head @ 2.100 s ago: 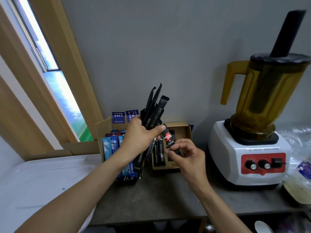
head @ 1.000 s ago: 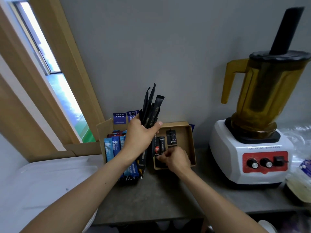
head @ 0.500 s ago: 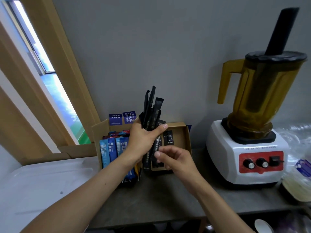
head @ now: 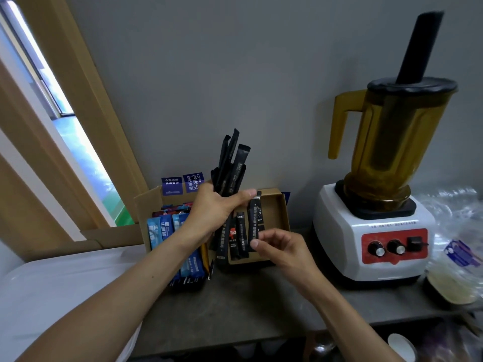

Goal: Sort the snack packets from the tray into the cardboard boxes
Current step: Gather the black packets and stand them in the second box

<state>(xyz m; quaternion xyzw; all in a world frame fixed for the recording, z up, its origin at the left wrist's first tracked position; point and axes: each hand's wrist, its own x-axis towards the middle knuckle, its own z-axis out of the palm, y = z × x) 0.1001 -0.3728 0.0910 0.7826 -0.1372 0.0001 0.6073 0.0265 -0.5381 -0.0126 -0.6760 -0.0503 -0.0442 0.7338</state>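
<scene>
Grey wall backs a dark surface [head: 235, 309]. At its left edge lies the white tray [head: 52, 296]. Beside it, toward the back edge, the left cardboard box [head: 146, 205] holds blue packets [head: 162, 228] standing upright. My left hand [head: 211, 212] is closed around a bundle of black stick packets [head: 231, 168], fanned upward above the boxes. The right cardboard box [head: 277, 212] holds black packets lying flat. My right hand [head: 282, 246] pinches one black stick packet [head: 254, 223] at its lower end, over that box. Near the right edge stands a blender [head: 379, 205].
</scene>
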